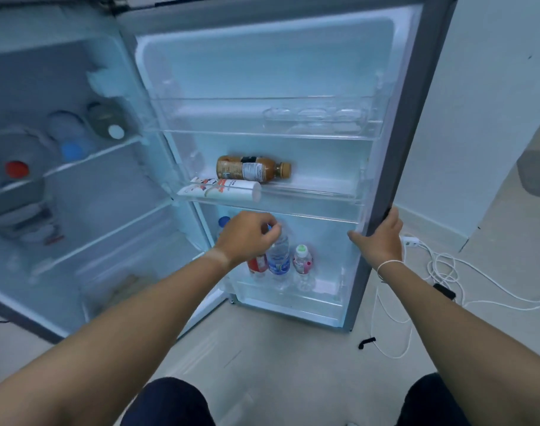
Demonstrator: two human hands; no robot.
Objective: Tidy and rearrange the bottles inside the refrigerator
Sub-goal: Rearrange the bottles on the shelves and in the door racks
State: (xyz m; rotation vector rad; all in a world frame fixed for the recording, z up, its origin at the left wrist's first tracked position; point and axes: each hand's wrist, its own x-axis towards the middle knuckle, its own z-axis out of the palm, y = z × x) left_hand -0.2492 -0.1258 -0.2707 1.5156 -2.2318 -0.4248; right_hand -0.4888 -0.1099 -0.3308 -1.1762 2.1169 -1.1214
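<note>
The refrigerator door (394,142) stands open. In its bottom rack, my left hand (247,235) grips the cap of a clear water bottle with a blue label (279,259). A red-labelled bottle (258,265) stands to its left and a small pink-labelled bottle with a green cap (302,261) to its right. A blue cap (223,221) shows behind my hand. On the middle door rack a brown bottle (253,168) and a white tube (222,189) lie on their sides. My right hand (379,238) holds the door's edge.
Inside the fridge on the left, several bottles lie on the glass shelf (90,155), among them ones with red (16,169), blue (72,150) and white (115,131) caps. The top door rack (262,133) holds a clear egg tray. White cables (440,272) trail on the floor at right.
</note>
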